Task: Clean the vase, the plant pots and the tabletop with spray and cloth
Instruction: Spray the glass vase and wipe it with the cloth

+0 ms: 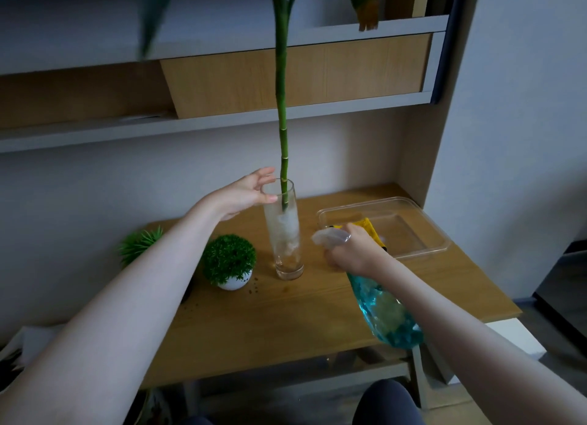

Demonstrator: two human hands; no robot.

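A tall clear glass vase (286,234) stands upright on the wooden tabletop (286,323) with a long green bamboo stem (282,113) in it; its side is foamy white. My left hand (244,194) grips the vase near the rim. My right hand (352,249) holds a blue spray bottle (384,313), with its white nozzle (328,235) aimed at the vase from the right. A yellow cloth (370,229) lies partly in a clear plastic tray (425,230), half hidden behind my right hand. A round green plant in a white pot (233,284) sits left of the vase.
A spiky green plant (139,243) stands at the table's far left, partly behind my left arm. Dark specks (254,286) dot the tabletop by the white pot. Wooden shelves (286,84) overhang the table. A wall panel (422,157) closes the right side.
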